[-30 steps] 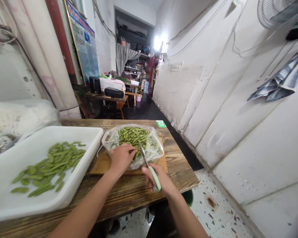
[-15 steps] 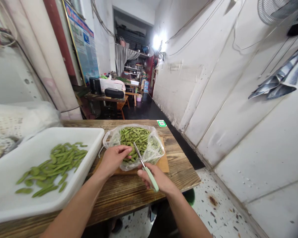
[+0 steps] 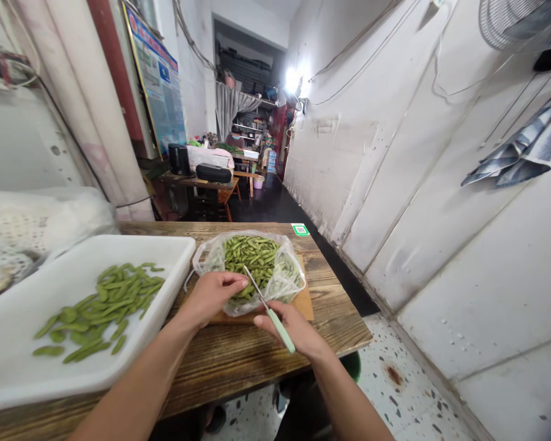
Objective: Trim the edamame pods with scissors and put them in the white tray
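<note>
I see left hand (image 3: 211, 296) at near edge of clear plastic bag of green edamame pods (image 3: 257, 254), fingers curled among pods; cannot tell if one is pinched. Right hand (image 3: 296, 331) grips pale-green-handled steel scissors (image 3: 269, 310), blades pointing far-left, tips just beside left fingertips. Bag sits on brown wooden cutting board (image 3: 307, 303), mid-table. White plastic tray (image 3: 177, 248) with loose pods lies left of it, on plank wooden table (image 3: 239, 361).

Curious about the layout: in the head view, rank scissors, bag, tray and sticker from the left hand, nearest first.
1. Bag and scissors: both at the left hand's fingertips, too close to call.
2. Tray: to its left.
3. Sticker: table's far right edge.
</note>
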Available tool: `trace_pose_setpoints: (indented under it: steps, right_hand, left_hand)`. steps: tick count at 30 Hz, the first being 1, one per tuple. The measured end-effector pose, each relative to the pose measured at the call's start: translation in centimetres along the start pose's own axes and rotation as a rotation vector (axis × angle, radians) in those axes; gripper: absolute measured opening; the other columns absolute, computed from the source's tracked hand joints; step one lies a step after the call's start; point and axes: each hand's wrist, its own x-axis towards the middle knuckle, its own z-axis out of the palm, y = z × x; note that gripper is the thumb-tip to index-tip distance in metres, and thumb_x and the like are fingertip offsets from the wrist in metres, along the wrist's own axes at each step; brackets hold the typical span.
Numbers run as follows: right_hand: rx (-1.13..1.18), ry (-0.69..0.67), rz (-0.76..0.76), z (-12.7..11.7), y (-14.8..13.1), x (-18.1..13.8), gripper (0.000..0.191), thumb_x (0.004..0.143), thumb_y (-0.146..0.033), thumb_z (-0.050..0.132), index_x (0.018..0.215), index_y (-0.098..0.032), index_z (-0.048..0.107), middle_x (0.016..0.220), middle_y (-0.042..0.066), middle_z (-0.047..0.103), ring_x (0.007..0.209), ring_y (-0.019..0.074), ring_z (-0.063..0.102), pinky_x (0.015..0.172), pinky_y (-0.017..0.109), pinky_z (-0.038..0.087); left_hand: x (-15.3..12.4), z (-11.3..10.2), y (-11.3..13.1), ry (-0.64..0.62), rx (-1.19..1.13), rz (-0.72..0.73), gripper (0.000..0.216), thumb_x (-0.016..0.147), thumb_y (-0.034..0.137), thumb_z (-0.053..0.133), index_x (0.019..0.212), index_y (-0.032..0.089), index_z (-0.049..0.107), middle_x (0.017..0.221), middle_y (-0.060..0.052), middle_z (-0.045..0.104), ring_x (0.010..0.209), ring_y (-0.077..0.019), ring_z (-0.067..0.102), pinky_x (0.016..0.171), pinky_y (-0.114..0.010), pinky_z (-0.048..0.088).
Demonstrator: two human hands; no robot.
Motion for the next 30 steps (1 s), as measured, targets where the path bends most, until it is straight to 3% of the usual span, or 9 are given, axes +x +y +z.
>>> trace_pose_setpoints:
  steps: [5,10,20,23,30]
  right_hand:
    - [-0.134,0.028,-0.088,-0.51,-0.24,-0.07,0.037,0.075,-0.051,0.068,0.090,-0.018,0.067,0.073,-0.001,0.056,0.069,0.0147,0.049,0.064,0.024,0.040]
    - [-0.123,-0.001,-0.077,-0.54,-0.06,0.01,0.038,0.077,-0.052,0.065,0.093,-0.017,0.067,0.070,-0.002,0.053,0.064,0.0122,0.045,0.062,0.022,0.037]
    - [-0.159,-0.013,-0.107,-0.76,-0.04,0.07,0.042,0.076,-0.054,0.065,0.096,-0.016,0.066,0.080,0.000,0.058,0.074,0.0153,0.050,0.070,0.025,0.041]
    - [-0.145,-0.022,-0.119,-0.70,-0.14,0.07,0.041,0.077,-0.053,0.066,0.096,-0.016,0.066,0.079,0.000,0.057,0.072,0.0138,0.048,0.066,0.023,0.039]
    - [-0.008,-0.023,-0.054,0.03,-0.10,0.19,0.034,0.080,-0.050,0.064,0.080,-0.016,0.062,0.052,-0.006,0.041,0.049,0.0081,0.036,0.047,0.021,0.028]
  left_hand:
    - [0.07,-0.14,0.33,-0.040,-0.026,-0.005,0.030,0.068,0.049,0.059,0.069,0.021,0.068,0.069,-0.003,0.073,0.069,-0.0222,0.067,0.068,-0.031,0.049]
    - [-0.15,-0.35,0.93,-0.095,-0.012,-0.029,0.030,0.069,0.050,0.058,0.064,0.021,0.063,0.056,0.000,0.067,0.058,-0.0201,0.064,0.060,-0.029,0.045]
    - [0.07,-0.54,0.66,-0.068,0.014,-0.045,0.033,0.070,0.049,0.058,0.068,0.018,0.068,0.056,-0.001,0.067,0.060,-0.0184,0.060,0.062,-0.027,0.040]
    - [-0.05,-0.68,0.71,-0.089,0.001,-0.047,0.032,0.070,0.048,0.059,0.067,0.018,0.069,0.056,0.000,0.066,0.059,-0.0178,0.059,0.062,-0.027,0.040]
    - [0.13,-0.42,0.03,-0.139,-0.069,-0.068,0.031,0.070,0.049,0.059,0.066,0.019,0.068,0.057,0.000,0.066,0.058,-0.0170,0.059,0.061,-0.026,0.040]
